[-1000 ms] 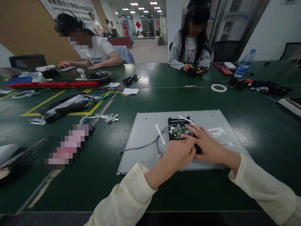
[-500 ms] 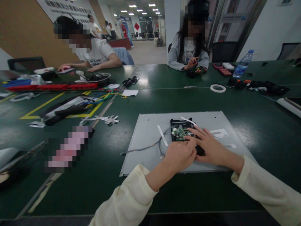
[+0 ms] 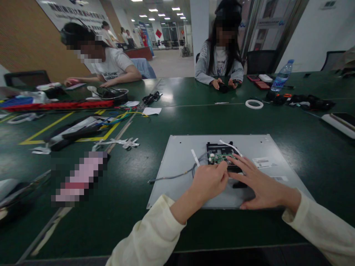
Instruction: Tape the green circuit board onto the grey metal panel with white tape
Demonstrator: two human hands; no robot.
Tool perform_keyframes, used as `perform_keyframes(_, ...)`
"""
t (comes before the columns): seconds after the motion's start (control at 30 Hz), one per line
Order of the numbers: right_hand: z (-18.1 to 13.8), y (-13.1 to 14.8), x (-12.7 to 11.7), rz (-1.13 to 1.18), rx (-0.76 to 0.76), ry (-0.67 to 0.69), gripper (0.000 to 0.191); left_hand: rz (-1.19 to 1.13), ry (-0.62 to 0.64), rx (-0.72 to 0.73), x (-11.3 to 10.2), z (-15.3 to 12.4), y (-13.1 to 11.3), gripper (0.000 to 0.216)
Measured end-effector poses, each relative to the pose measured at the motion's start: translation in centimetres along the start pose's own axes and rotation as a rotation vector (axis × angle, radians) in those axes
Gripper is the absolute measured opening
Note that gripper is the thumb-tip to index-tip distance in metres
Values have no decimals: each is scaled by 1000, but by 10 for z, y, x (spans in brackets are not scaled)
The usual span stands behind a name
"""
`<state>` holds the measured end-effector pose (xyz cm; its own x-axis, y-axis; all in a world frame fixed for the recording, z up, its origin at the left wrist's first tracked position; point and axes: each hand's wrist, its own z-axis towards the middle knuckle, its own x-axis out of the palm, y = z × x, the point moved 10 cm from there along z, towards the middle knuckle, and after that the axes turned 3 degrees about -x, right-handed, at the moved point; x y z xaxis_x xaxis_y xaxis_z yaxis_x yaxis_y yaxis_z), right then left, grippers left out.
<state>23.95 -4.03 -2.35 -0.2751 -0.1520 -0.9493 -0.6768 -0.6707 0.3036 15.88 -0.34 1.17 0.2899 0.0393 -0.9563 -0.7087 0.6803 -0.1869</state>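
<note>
A flat grey metal panel [image 3: 177, 159] lies on the green table in front of me. On it sits a black plastic frame [image 3: 212, 146] with a green circuit board [image 3: 217, 159]. My left hand [image 3: 209, 181] is closed at the board's near edge, fingertips pinched; what they grip is hidden. My right hand [image 3: 260, 184] is spread, fingertips at the frame's right side and thumb down on the panel. Between the hands shows a small black part [image 3: 240, 184]. A grey cable [image 3: 172, 176] runs left from the frame. White tape strips [image 3: 195, 158] stick to the panel.
Left of the panel lies a blurred pink object [image 3: 83, 175], with crumpled tape scraps [image 3: 126, 142] behind it. A tape roll [image 3: 254, 104], a water bottle [image 3: 282, 75] and black cables [image 3: 302, 101] lie at the back right. Two people sit across the table.
My right hand has spread wider and its thumb has moved toward the panel's near edge. The panel appears shifted slightly right in view. The person opposite has lowered their hands.
</note>
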Motion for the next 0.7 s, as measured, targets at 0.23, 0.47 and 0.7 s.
perform_keyframes(0.23, -13, 20, 9, 27, -18, 93, 81, 7, -80, -41, -12, 2, 11, 15)
perform_keyframes(0.47, -13, 18, 6, -24, 28, 1, 74, -21, -218, -73, -26, -1, 22, 14)
perform_keyframes(0.7, -18, -38, -5, -120, 288, -136, 71, -63, -388, -79, -41, -5, 30, 17)
